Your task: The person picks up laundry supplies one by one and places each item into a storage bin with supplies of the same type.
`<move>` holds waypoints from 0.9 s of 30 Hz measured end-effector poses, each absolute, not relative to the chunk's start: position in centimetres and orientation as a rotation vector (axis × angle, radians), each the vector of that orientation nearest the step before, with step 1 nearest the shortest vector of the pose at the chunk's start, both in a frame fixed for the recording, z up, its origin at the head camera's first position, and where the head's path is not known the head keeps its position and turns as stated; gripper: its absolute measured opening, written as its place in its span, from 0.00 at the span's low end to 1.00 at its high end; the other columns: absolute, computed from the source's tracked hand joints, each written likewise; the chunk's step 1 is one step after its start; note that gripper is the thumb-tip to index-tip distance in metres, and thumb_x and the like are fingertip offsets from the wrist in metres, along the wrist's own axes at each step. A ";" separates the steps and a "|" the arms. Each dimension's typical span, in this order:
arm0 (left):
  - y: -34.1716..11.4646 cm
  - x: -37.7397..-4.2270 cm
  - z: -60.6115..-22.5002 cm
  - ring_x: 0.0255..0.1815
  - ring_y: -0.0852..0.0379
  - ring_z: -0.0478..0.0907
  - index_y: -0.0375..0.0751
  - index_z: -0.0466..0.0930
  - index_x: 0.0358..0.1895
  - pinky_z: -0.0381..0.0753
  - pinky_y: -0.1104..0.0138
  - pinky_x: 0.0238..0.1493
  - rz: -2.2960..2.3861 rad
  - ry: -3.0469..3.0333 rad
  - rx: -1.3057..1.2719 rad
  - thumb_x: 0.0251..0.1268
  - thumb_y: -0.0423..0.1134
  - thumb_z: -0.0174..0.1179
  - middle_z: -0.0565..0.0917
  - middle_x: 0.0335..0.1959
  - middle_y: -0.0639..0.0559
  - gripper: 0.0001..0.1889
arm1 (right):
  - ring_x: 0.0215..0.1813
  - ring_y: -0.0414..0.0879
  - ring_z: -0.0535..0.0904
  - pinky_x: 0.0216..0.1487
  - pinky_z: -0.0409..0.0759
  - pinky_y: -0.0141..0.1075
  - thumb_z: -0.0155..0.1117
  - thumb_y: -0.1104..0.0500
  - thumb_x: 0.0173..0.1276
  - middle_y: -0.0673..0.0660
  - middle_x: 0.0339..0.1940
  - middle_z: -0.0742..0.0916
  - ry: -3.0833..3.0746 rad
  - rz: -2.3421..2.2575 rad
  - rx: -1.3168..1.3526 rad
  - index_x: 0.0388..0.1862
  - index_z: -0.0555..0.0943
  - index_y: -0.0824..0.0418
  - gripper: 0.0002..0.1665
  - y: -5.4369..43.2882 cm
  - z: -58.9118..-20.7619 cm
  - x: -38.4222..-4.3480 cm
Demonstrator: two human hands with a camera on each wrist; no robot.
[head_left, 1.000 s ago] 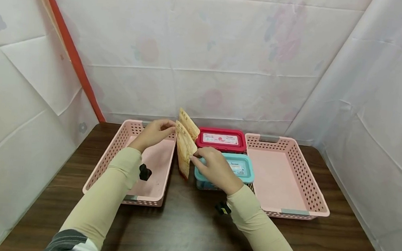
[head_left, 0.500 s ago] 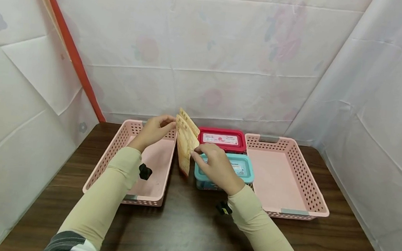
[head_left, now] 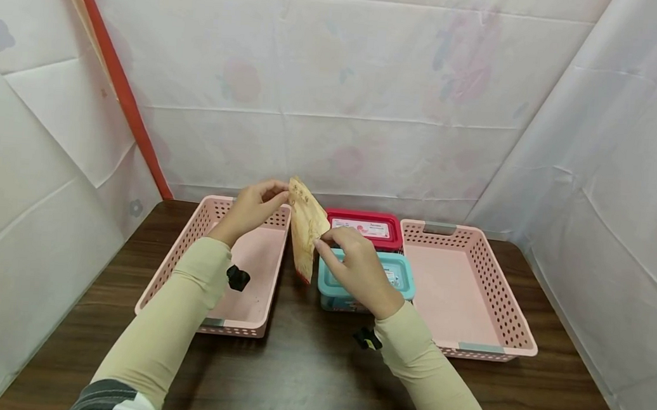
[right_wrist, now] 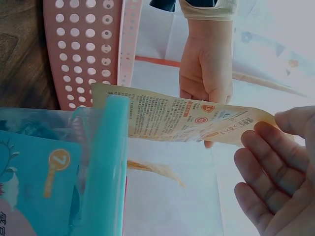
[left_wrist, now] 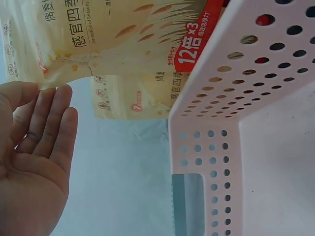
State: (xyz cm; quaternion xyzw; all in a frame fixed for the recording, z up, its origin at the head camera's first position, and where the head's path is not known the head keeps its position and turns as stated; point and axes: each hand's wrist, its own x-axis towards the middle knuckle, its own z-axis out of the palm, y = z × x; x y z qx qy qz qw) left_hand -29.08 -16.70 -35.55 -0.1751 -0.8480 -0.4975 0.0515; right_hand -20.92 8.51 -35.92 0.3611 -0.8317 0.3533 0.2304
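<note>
A beige soft packet with printed text and a red bottom corner is held upright between both hands, above the gap left of the lidded boxes. My left hand pinches its far top corner between thumb and fingers. My right hand pinches the near top corner. In the left wrist view the packet's front shows wheat-like drawings. Behind it stands a second, similar packet, mostly covered in the head view. A turquoise-lidded box sits under the right hand, with a red-lidded box behind it.
A pink perforated basket lies beneath the left forearm, its right wall beside the packets. Another pink basket stands right of the boxes. White printed sheets enclose the dark wooden table at the back and sides.
Both hands have risen slightly, lifting the front packet and moving it a little away from me. It now covers most of the packet behind it.
</note>
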 end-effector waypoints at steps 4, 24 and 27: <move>-16.7 -29.0 -35.3 0.51 0.53 0.80 0.49 0.81 0.60 0.78 0.56 0.47 -1.492 -2.581 -0.512 0.76 0.54 0.55 0.84 0.51 0.52 0.19 | 0.42 0.41 0.79 0.45 0.81 0.35 0.66 0.57 0.72 0.50 0.38 0.86 -2.305 0.971 0.990 0.40 0.84 0.59 0.06 8.6 -35.7 -20.9; -16.5 -29.0 -33.9 0.47 0.52 0.80 0.43 0.81 0.59 0.76 0.63 0.38 -1.508 -2.482 -0.550 0.78 0.47 0.54 0.85 0.49 0.47 0.16 | 0.41 0.41 0.78 0.41 0.83 0.36 0.66 0.59 0.72 0.51 0.38 0.85 -2.232 1.031 0.999 0.41 0.83 0.61 0.06 9.1 -34.6 -21.0; -16.4 -28.9 -33.4 0.46 0.53 0.80 0.43 0.81 0.59 0.77 0.64 0.36 -1.513 -2.476 -0.530 0.78 0.47 0.54 0.85 0.49 0.46 0.17 | 0.40 0.41 0.77 0.39 0.83 0.37 0.66 0.59 0.72 0.51 0.38 0.85 -2.231 1.035 0.994 0.41 0.83 0.61 0.06 9.1 -34.4 -21.2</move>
